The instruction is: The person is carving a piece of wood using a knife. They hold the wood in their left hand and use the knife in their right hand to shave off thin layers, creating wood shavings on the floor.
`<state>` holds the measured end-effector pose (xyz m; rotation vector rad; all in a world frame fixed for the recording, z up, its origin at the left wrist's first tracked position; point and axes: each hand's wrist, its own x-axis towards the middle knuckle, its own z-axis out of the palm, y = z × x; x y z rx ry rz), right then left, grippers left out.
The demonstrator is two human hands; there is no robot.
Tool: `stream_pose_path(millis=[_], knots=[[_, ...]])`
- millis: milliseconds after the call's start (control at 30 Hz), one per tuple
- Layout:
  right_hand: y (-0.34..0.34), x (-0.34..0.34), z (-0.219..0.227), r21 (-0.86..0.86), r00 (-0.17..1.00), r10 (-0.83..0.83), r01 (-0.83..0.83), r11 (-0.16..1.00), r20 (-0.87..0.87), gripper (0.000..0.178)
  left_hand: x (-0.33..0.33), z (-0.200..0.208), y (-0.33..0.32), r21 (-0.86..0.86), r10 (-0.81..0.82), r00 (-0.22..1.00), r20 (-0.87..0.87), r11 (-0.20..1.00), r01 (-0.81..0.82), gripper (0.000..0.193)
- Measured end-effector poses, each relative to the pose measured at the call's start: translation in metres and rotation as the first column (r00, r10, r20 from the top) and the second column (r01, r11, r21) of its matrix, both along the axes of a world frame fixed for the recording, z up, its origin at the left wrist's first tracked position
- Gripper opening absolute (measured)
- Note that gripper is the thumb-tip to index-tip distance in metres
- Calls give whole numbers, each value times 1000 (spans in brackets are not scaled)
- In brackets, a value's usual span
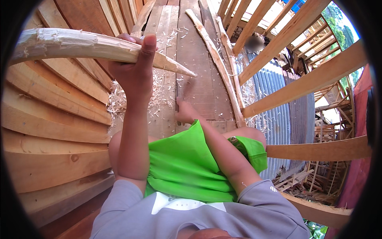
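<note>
A long, pale, peeled wooden pole [83,44] runs from the left rim to a tapered tip over the floor. Wrapped round it near its thinner end is my left hand [137,59], thumb on top. My right hand [186,112] is low over the floorboards in front of my green shorts [187,163], apart from the pole. Its fingers are curled, and a dark, motion-smeared shape shows beside and beyond them; what it is I cannot make out. Wood shavings [157,93] lie on the boards under and around the pole.
Sawn planks [55,131] form a wall close on my left. Two long rough poles [215,53] lie along the floorboards [165,24] to the right. Wooden slats [314,83] make an open railing on my right, with corrugated metal sheets [274,107] and scrap timber below.
</note>
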<state>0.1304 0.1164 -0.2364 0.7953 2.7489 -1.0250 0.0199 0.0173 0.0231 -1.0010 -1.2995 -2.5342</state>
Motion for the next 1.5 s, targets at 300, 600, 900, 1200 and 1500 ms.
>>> stream_pose_path(millis=[300, 600, 900, 1200, 1500], knots=[[-17, 2, 22, -322, 954, -109, 201, 925, 280, 31, -3, 0, 0, -7, 20, 1000, 14, 1000, -20, 30], [-8, 2, 32, 140, 941, -324, 336, 931, -98, 31, -2, 3, 5, 90, -8, 998, 65, 996, 2, 32], [3, 0, 35, -224, 999, -34, 26, 974, -31, 29, -2, 1, 5, 66, -5, 1000, 30, 998, 3, 32], [7, -5, -1, 155, 883, -344, 406, 901, -319, 34, 2, 3, 7, 78, -19, 999, 29, 997, 17, 32], [4, -8, 25, -82, 981, 149, -160, 984, -121, 49, 0, 1, 5, 86, -30, 999, 19, 996, 28, 31]])
